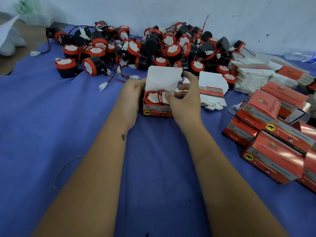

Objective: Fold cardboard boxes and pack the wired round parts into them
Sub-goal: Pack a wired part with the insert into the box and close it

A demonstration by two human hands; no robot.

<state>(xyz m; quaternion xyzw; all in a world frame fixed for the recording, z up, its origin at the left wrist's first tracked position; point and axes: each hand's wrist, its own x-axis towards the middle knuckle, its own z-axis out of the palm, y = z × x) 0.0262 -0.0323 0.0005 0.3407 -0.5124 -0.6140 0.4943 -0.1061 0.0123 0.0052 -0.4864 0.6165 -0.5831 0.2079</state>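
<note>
- Blue cloth [42, 127] covers the work surface, with a pale wall [153, 9] rising behind it.
- At the cloth's middle sits the open box [158, 108], red and grey with a small elephant mark on its front; its white lid flap [164, 77] stands upright.
- Inside the open box lies one round part [153, 98], red rim and white face up, its red and black wires bunched on top.
- My left hand [132, 94] grips the open box at its left side, fingers curled round the wall.
- My right hand [184, 98] is at the box's right side, thumb pressing a small white side flap [165, 98] down over the part while the fingers curl behind it.
- Behind the open box, against the wall, lies a big heap of wired round parts [153, 45], black bodies with white connectors.
- Right of the open box rest flat unfolded cartons [213, 93], and further right a taller stack of flats [251, 77].
- Near the cloth's right edge lie finished boxes [273, 147], piled loosely.
- Left of the open box, closer to me, a rubber band [63, 170] lies on the cloth.
</note>
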